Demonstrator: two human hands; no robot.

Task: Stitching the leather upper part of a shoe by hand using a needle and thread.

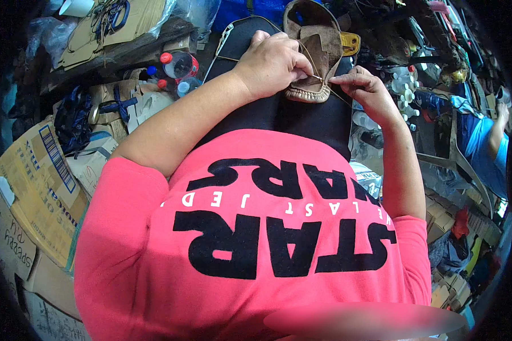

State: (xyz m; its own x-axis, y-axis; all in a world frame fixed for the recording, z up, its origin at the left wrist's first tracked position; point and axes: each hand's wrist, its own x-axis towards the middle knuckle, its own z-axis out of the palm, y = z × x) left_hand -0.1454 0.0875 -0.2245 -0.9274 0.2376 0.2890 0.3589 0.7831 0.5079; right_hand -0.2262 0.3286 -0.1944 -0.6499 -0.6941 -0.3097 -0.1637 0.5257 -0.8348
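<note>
A brown suede moccasin (308,94) rests over my dark-trousered lap, its puckered, stitched toe toward me and its opening facing up. My left hand (276,63) reaches over its left side, thumb and fingers pinched on a thin pale needle at the toe seam. From the right, my right hand (365,91) comes to the shoe's edge with thumb and forefinger pressed together. What those right fingertips grip is too small to make out. A thin tan thread (308,54) loops over the shoe opening beside my left hand, and more thread trails off to the left.
Plastic bottles with red caps (179,65) stand left of my legs. Cardboard boxes (37,182) line the left side. White containers (404,91) cluster on the right, near a grey frame (458,162). Another person's arm (499,125) shows at the far right.
</note>
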